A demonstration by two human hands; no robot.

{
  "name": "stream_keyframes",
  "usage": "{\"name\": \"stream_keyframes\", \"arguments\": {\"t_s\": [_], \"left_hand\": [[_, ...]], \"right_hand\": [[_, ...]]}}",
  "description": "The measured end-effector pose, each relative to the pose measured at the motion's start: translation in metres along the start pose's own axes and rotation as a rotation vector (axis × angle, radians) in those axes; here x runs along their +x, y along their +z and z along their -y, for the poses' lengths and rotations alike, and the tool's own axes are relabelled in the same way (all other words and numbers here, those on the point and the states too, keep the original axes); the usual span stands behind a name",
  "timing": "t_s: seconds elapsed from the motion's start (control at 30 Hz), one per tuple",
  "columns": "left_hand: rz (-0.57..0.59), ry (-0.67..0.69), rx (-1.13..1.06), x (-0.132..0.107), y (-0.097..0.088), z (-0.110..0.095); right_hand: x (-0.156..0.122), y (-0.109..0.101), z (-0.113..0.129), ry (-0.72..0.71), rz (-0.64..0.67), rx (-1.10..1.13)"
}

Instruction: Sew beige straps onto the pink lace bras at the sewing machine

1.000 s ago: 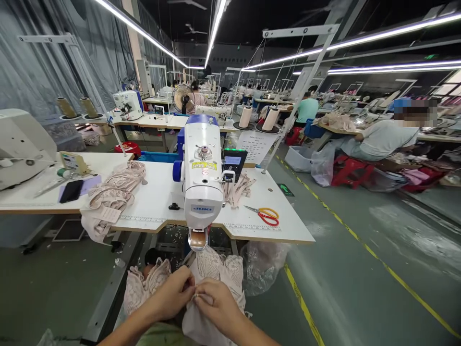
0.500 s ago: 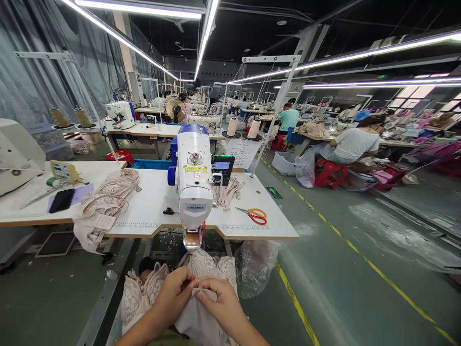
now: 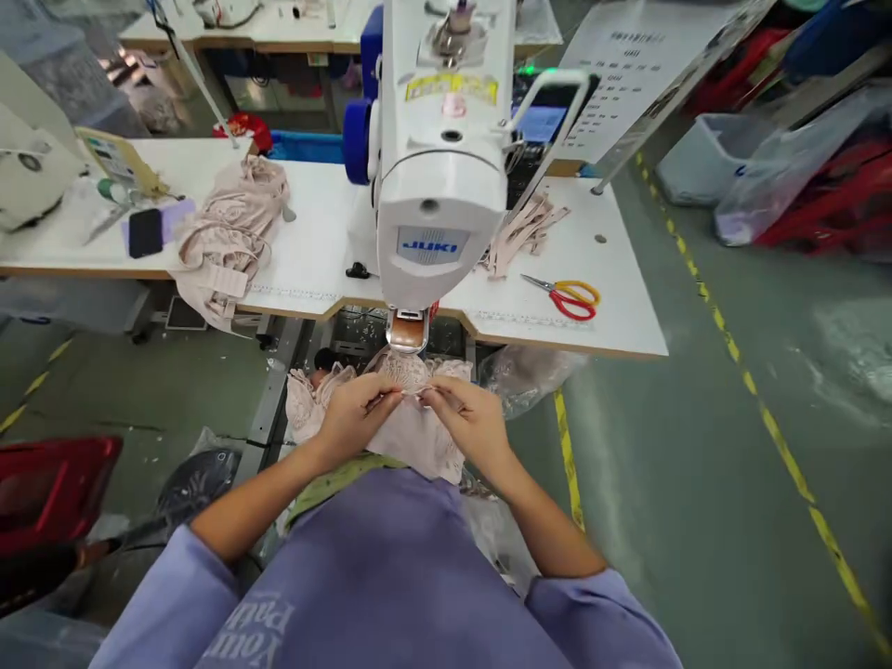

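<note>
Both hands pinch a pale pink lace garment (image 3: 411, 432) that lies over my lap below the machine. My left hand (image 3: 357, 409) grips its edge between thumb and fingers. A short way to the right, my right hand (image 3: 475, 416) pinches the same edge, so a small stretch of cloth spans the two. Just above the fingertips sits the front end of a white JUKI sewing machine (image 3: 442, 200); its needle area is hidden from here. More lace cloth (image 3: 307, 401) bunches to the left of my left hand.
On the white table lie scissors (image 3: 572, 299) with red and yellow handles, pale strips (image 3: 526, 234), a heap of pink garments (image 3: 233, 228) and a black phone (image 3: 145, 232). A plastic bag (image 3: 533, 376) hangs under the table's right side. A red stool (image 3: 52, 492) stands lower left.
My view has tilted down, so the machine looks larger and my torso shows. Both hands still hold the garment edge; my fingertips are now a little farther apart.
</note>
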State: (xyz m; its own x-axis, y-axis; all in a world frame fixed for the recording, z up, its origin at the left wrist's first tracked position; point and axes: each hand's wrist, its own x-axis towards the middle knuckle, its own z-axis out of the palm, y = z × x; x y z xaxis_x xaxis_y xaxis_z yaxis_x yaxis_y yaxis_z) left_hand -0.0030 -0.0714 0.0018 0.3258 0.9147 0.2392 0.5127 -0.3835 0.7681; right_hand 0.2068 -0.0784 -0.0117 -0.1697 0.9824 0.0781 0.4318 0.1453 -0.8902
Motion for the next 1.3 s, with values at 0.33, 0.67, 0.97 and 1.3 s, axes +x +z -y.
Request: {"name": "stream_keyframes", "arguments": {"t_s": [0.33,0.67,0.97,1.3], "left_hand": [[0.111,0.183,0.144,0.01,-0.004,-0.003],[0.194,0.042,0.054,0.022,-0.007,-0.003],[0.509,-0.054,0.121,0.038,-0.013,0.003],[0.257,0.014,0.361,0.034,0.004,0.008]], "right_hand": [[0.019,-0.021,0.005,0.054,0.278,0.0],[0.032,-0.028,0.007,0.13,0.456,0.137],[0.031,-0.027,0.01,0.089,0.479,0.003],[0.046,-0.025,0.011,-0.146,0.16,-0.155]]}}
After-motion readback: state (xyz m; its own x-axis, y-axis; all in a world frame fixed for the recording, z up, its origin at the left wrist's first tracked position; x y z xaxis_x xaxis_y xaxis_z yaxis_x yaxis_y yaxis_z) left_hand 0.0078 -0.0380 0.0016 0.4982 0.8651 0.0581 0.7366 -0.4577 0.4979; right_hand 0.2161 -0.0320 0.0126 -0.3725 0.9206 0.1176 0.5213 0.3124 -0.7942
